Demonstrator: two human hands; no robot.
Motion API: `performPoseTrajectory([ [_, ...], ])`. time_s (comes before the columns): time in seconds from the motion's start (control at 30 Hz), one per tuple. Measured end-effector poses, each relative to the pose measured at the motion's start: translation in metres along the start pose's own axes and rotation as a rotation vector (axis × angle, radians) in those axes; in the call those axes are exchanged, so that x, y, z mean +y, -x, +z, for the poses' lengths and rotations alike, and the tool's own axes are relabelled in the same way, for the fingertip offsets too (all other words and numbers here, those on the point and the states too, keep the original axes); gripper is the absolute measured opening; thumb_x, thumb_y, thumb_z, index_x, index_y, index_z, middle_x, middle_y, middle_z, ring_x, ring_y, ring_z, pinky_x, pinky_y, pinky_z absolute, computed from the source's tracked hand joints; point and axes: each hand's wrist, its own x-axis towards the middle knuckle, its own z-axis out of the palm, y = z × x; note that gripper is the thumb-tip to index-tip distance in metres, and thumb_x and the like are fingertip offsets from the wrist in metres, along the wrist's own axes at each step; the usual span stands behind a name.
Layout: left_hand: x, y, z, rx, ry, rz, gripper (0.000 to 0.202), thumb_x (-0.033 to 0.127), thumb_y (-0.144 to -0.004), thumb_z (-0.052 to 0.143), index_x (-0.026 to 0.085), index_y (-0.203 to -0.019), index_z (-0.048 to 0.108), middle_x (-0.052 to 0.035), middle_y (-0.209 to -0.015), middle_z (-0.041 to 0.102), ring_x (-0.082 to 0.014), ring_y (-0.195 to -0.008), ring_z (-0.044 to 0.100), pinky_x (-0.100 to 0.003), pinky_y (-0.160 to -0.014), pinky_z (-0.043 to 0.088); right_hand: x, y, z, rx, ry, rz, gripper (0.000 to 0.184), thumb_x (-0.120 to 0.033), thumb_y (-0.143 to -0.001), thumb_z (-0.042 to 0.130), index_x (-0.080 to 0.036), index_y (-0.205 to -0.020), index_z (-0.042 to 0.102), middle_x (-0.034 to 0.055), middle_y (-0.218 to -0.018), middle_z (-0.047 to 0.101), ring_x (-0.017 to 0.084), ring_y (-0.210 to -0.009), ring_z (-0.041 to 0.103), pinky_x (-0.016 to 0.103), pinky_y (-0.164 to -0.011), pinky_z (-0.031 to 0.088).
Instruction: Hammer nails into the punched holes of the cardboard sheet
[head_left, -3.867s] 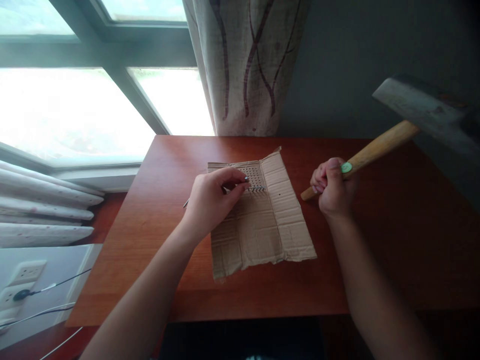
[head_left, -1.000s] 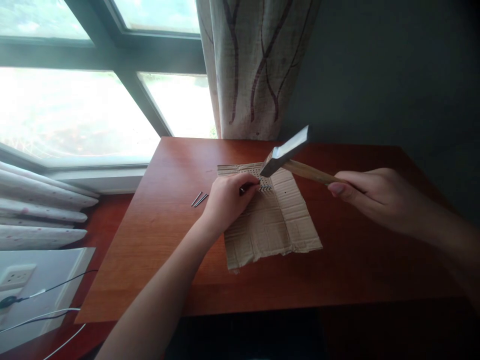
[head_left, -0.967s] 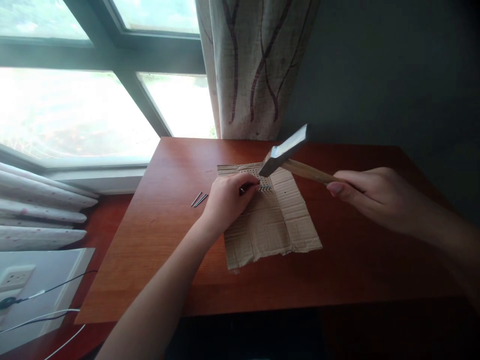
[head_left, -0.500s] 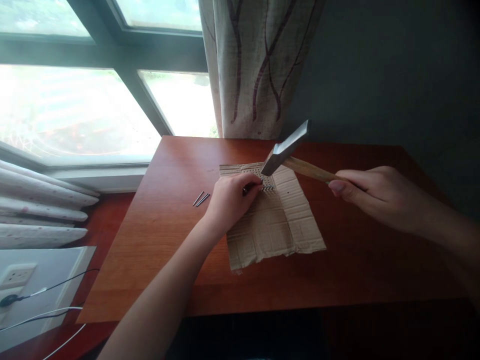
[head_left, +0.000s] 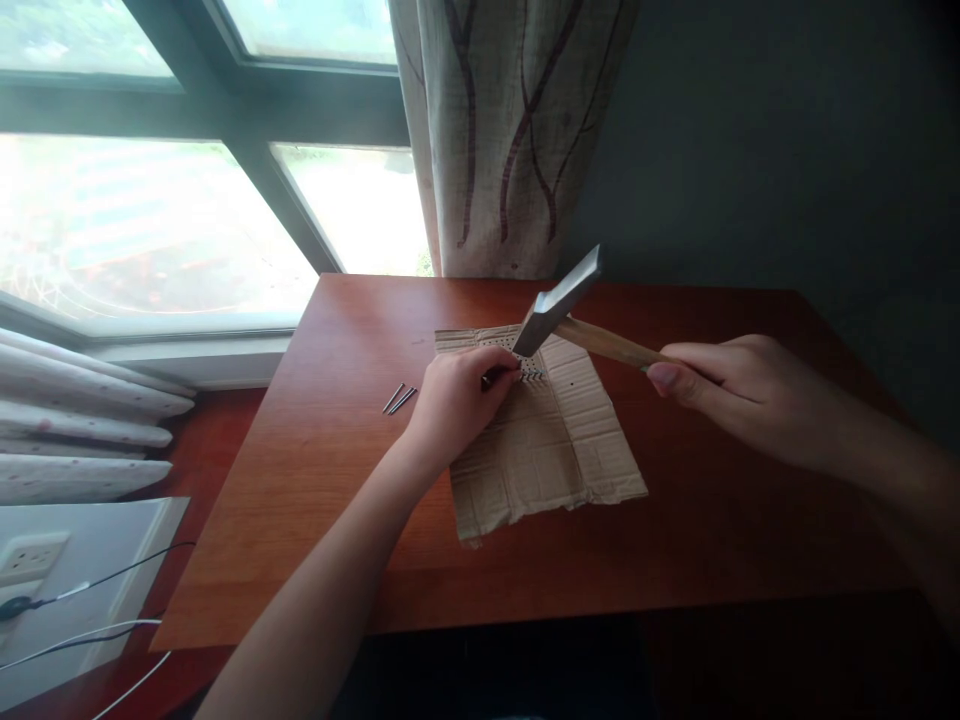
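A torn piece of cardboard (head_left: 547, 450) lies on the red-brown wooden table (head_left: 322, 470). Near its far edge it bears a grid of small holes and a short row of nails (head_left: 531, 374). My left hand (head_left: 454, 400) rests on the cardboard, its fingertips pinched on a nail beside that row. My right hand (head_left: 739, 390) grips the wooden handle of a hammer (head_left: 559, 305). The steel head hangs just above the pinched nail, close to my left fingertips.
Two loose nails (head_left: 398, 398) lie on the table left of my left hand. A patterned curtain (head_left: 510, 130) and a window (head_left: 150, 220) stand behind the table. A socket strip with cables (head_left: 30, 575) sits low at the left.
3.9 s ago the hammer was raised high at the right; it came down over the nails. In the last second the head has stayed hovering there, shifting only slightly.
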Motion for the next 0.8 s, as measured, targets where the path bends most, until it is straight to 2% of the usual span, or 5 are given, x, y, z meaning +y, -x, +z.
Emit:
performPoseTrajectory([
  [0.23,-0.0007,-0.0007,0.0011,-0.013,-0.004,-0.001,0.009,0.016,-0.085,0.069,0.022,-0.086,0.075,0.0001,-0.084,0.08,-0.0165,-0.072,0.071,-0.027,-0.067,0.049,0.0019,-0.0009,0.0021,-0.063,0.01,0.024,0.065,-0.077,-0.095,0.039,-0.022,-0.061,0.049,-0.0022,-0.05,0.042,0.012,-0.044,0.041,0.03,-0.044,0.027],
  [0.43,-0.0009,-0.0011,0.0004,-0.007,-0.005,0.0,0.009,0.017,-0.086,0.069,0.022,-0.087,0.076,0.0004,-0.083,0.079,-0.0159,-0.07,0.07,-0.026,-0.065,0.049,0.0021,0.0002,0.0032,-0.022,0.007,0.016,0.064,-0.074,-0.096,0.039,-0.022,-0.061,0.048,-0.0022,-0.049,0.042,0.012,-0.044,0.04,0.03,-0.044,0.027],
  [0.6,-0.001,-0.0004,-0.0011,-0.022,0.015,-0.011,0.01,0.018,-0.086,0.068,0.022,-0.089,0.077,-0.0008,-0.086,0.08,-0.0169,-0.074,0.072,-0.027,-0.067,0.051,0.0031,0.0004,0.0045,-0.047,-0.006,0.019,0.062,-0.074,-0.095,0.042,-0.023,-0.061,0.049,-0.0017,-0.049,0.044,0.013,-0.043,0.041,0.029,-0.043,0.027],
  [0.8,0.0003,0.001,-0.0084,-0.014,0.077,-0.01,0.012,0.019,-0.088,0.068,0.022,-0.096,0.076,-0.0009,-0.085,0.079,-0.016,-0.073,0.071,-0.026,-0.067,0.053,0.0029,0.0019,0.0037,-0.076,0.035,0.086,0.064,-0.075,-0.097,0.037,-0.022,-0.063,0.047,-0.0018,-0.051,0.044,0.012,-0.046,0.041,0.03,-0.046,0.028],
])
